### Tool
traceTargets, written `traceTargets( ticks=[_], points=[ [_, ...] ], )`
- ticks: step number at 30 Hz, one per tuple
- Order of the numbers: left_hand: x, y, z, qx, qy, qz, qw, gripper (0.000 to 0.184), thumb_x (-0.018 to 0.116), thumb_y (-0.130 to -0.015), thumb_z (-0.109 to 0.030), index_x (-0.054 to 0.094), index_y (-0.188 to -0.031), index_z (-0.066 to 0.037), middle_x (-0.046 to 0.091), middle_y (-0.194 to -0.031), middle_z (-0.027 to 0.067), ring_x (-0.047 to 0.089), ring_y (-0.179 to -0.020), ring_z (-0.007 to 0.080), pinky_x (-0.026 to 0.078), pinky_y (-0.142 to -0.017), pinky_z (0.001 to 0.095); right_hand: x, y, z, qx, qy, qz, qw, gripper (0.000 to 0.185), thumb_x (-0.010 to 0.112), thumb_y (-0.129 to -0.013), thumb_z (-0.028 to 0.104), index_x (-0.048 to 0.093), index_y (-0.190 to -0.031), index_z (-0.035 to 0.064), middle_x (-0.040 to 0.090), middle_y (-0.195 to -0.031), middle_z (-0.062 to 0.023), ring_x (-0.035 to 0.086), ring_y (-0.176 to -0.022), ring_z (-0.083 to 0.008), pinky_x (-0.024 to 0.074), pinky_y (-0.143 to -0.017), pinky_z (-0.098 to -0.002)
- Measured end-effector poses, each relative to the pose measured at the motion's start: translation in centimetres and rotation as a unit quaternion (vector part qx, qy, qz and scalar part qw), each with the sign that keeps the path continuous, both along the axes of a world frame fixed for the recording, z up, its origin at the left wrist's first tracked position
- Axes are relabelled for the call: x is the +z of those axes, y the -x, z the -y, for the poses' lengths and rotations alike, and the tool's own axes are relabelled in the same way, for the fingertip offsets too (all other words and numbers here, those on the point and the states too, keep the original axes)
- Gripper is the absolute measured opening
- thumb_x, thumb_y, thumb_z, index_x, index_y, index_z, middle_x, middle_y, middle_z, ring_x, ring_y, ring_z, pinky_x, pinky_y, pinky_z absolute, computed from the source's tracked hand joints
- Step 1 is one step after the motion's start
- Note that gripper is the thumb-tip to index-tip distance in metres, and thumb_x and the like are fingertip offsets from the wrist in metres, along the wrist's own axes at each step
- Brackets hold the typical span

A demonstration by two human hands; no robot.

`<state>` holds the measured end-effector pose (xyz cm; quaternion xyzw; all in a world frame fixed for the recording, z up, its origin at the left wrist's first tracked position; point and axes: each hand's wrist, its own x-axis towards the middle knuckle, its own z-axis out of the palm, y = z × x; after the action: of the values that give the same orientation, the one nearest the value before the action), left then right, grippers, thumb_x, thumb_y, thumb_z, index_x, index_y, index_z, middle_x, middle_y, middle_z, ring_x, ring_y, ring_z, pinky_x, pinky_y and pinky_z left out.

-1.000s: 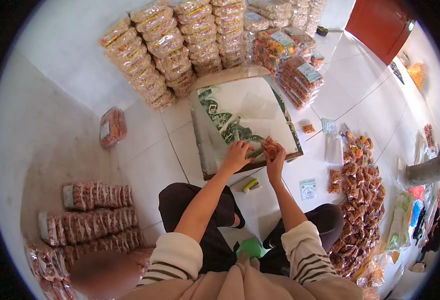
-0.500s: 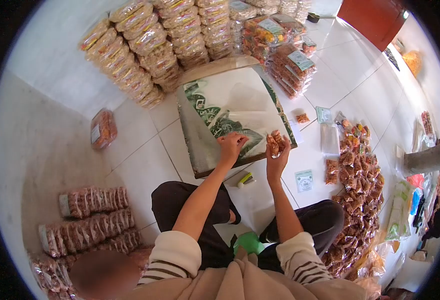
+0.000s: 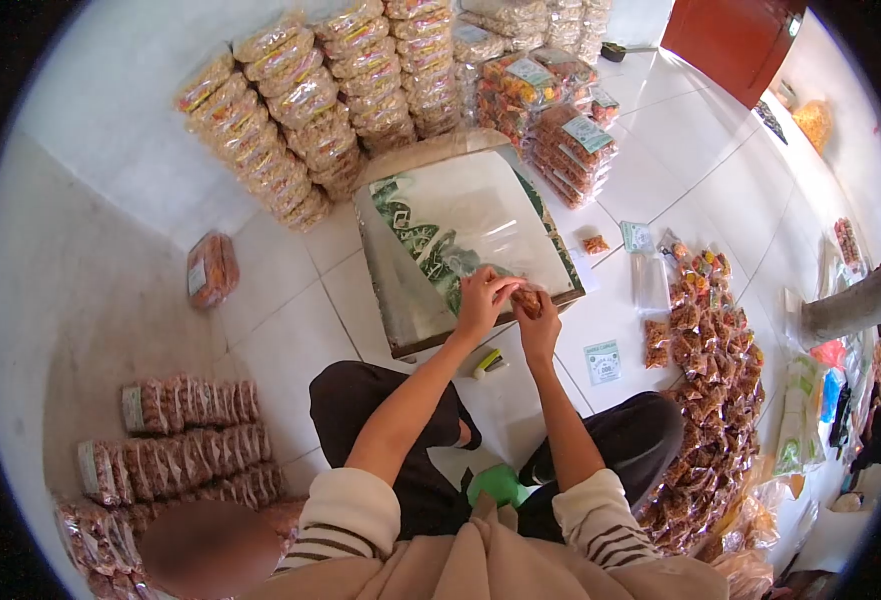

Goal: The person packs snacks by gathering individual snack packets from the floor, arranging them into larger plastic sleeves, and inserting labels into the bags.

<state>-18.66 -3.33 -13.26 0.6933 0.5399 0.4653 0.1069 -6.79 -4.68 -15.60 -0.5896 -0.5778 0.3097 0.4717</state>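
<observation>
Packet point(image 3: 527, 299): partly hidden by right hand point(image 3: 540, 331). Card point(image 3: 603, 363): small print illegible. Dark shape point(image 3: 209, 550), lower left: blurred, unidentifiable. Door point(image 3: 726, 48): cut off by top edge.

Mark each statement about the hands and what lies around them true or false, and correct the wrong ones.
1. The right hand holds a small packet of brown snacks. True.
2. The green stapler lies on top of the low worktop. False: the stapler is on the floor tiles, on the person's side of the worktop.
3. The big heap of small packets lies to the person's left. False: the heap is to the right.
4. A printed card lies flat on the floor, right of the hands. True.
5. The left hand is down on the floor. False: it is at the packet, above the worktop.
</observation>
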Motion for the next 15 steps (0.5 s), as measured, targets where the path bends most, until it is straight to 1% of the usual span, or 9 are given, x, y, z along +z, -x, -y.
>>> traceTargets(
  ticks=[4, 5, 7, 8, 9, 12, 13, 14, 15],
  points=[
    [2.3, -1.6, 0.8, -0.033, 0.006, -0.024, 0.999, 0.008, 0.062, -0.074, -0.016, 0.065, -0.081, -0.015, 0.046, -0.065, 0.0021, 0.049, -0.063, 0.0169, 0.03, -0.072, 0.0371, -1.3, -0.4, -1.8, 0.013, 0.173, -0.22, 0.96, 0.03, 0.06, -0.076, 0.009, 0.052, -0.103, 0.0003, 0.059, -0.091, -0.0067, 0.055, -0.082, -0.0201, 0.0443, -0.069, -0.0299],
    [3.1, -2.1, 1.3, -0.047, 0.07, 0.002, 0.996, 0.006, 0.062, -0.074, -0.02, 0.065, -0.078, -0.015, 0.048, -0.074, 0.002, 0.049, -0.074, 0.0184, 0.026, -0.079, 0.0412, -1.1, -0.4, -1.9, 0.058, 0.173, -0.367, 0.912, 0.024, 0.054, -0.079, 0.01, 0.053, -0.101, -0.0005, 0.057, -0.092, -0.006, 0.056, -0.082, -0.0172, 0.0448, -0.07, -0.0273],
    [3.5, -2.6, 1.7, -0.004, 0.031, -0.018, 0.999, 0.007, 0.063, -0.074, -0.022, 0.065, -0.076, -0.016, 0.048, -0.079, 0.0019, 0.046, -0.082, 0.02, 0.025, -0.08, 0.041, 3.1, 0.6, -1.1, 0.101, 0.127, -0.574, 0.803, 0.02, 0.042, -0.086, 0.008, 0.052, -0.1, -0.0006, 0.056, -0.093, -0.0053, 0.056, -0.083, -0.0128, 0.0457, -0.071, -0.0246],
    [3.5, -2.9, 2.0, 0.038, -0.004, -0.032, 0.999, 0.008, 0.063, -0.073, -0.024, 0.066, -0.075, -0.017, 0.048, -0.083, 0.0017, 0.043, -0.09, 0.0217, 0.025, -0.081, 0.0409, 2.3, 0.5, -1.4, 0.102, 0.126, -0.574, 0.803, 0.02, 0.042, -0.086, 0.008, 0.052, -0.1, -0.0006, 0.056, -0.093, -0.0053, 0.056, -0.083, -0.0128, 0.0457, -0.071, -0.0246],
    [4.2, -3.0, 2.4, 0.065, 0.029, 0.042, 0.997, 0.011, 0.064, -0.072, -0.026, 0.067, -0.074, -0.016, 0.046, -0.106, 0.0024, 0.036, -0.104, 0.0267, 0.022, -0.088, 0.0421, 0.6, 0.5, -1.8, 0.131, 0.155, -0.566, 0.799, 0.022, 0.042, -0.086, 0.009, 0.052, -0.103, -0.0004, 0.056, -0.096, -0.006, 0.055, -0.085, -0.0132, 0.0455, -0.072, -0.0246],
    [4.8, -3.0, 2.4, 0.222, -0.029, 0.005, 0.975, 0.014, 0.064, -0.073, -0.027, 0.068, -0.075, -0.015, 0.035, -0.127, 0.0059, 0.029, -0.113, 0.0301, 0.018, -0.094, 0.0455, 0.4, 0.8, -1.6, 0.158, 0.191, -0.56, 0.791, 0.028, 0.046, -0.086, 0.011, 0.049, -0.11, -0.0013, 0.056, -0.102, -0.0073, 0.055, -0.092, -0.014, 0.0443, -0.078, -0.0241],
    [5.0, -2.7, 2.3, 0.228, 0.018, 0.008, 0.973, 0.016, 0.065, -0.074, -0.026, 0.068, -0.072, -0.011, 0.02, -0.137, 0.0083, 0.02, -0.12, 0.0303, 0.016, -0.099, 0.0454, 0.8, 0.9, -1.3, 0.155, 0.179, -0.549, 0.802, 0.029, 0.047, -0.085, 0.01, 0.049, -0.111, -0.0024, 0.056, -0.103, -0.0075, 0.055, -0.093, -0.0145, 0.0439, -0.079, -0.0242],
    [4.2, -2.1, 1.6, 0.228, 0.02, 0.008, 0.973, 0.016, 0.065, -0.074, -0.026, 0.068, -0.072, -0.011, 0.02, -0.137, 0.0083, 0.02, -0.12, 0.0303, 0.016, -0.099, 0.0454, 1.2, 1.0, -1.1, 0.152, 0.166, -0.538, 0.813, 0.03, 0.048, -0.084, 0.009, 0.048, -0.112, -0.0035, 0.055, -0.105, -0.0076, 0.055, -0.094, -0.0149, 0.0435, -0.08, -0.0243],
    [2.2, -1.3, 0.6, 0.175, 0.025, 0.142, 0.974, 0.021, 0.067, -0.072, -0.027, 0.065, -0.084, -0.011, 0.021, -0.136, 0.0105, 0.02, -0.121, 0.0294, 0.021, -0.097, 0.0443, 1.1, 1.1, -1.1, 0.151, 0.166, -0.538, 0.813, 0.03, 0.048, -0.084, 0.009, 0.048, -0.112, -0.0035, 0.055, -0.105, -0.0076, 0.055, -0.094, -0.0149, 0.0435, -0.08, -0.0243]
  ],
)
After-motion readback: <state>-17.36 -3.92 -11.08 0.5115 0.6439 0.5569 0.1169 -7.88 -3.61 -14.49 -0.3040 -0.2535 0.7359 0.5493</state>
